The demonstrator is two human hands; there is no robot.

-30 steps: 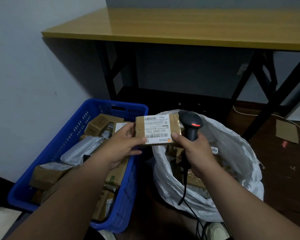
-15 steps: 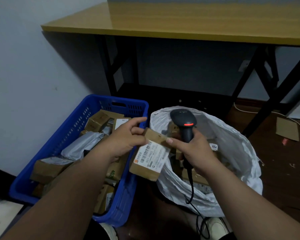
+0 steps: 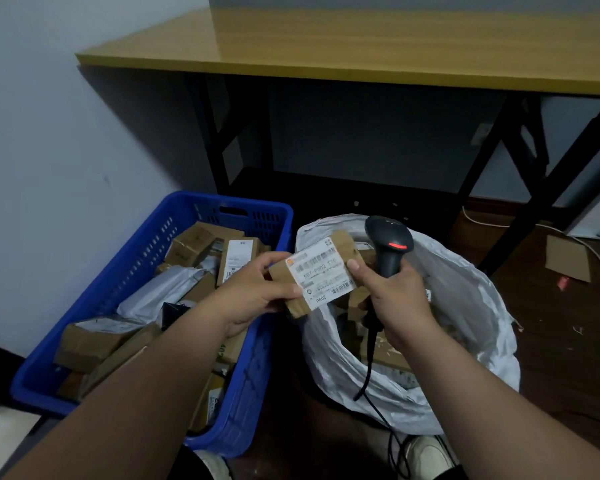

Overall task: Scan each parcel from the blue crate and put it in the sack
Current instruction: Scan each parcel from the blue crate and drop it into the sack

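Both my forearms enter from the bottom of the frame bare, no sleeves in view. Left hand [image 3: 253, 296] and right hand [image 3: 395, 292]: no gloves, rings or watch seen. Light-coloured shoes at the bottom edge: one [image 3: 426, 455] lower centre-right, another toe [image 3: 212, 467] lower centre.

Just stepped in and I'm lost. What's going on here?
A person is sorting parcels. The left hand grips a small brown parcel, label up, over the rim of the white sack. The right hand holds a black scanner and steadies the parcel with its thumb. More parcels wait in the blue crate.
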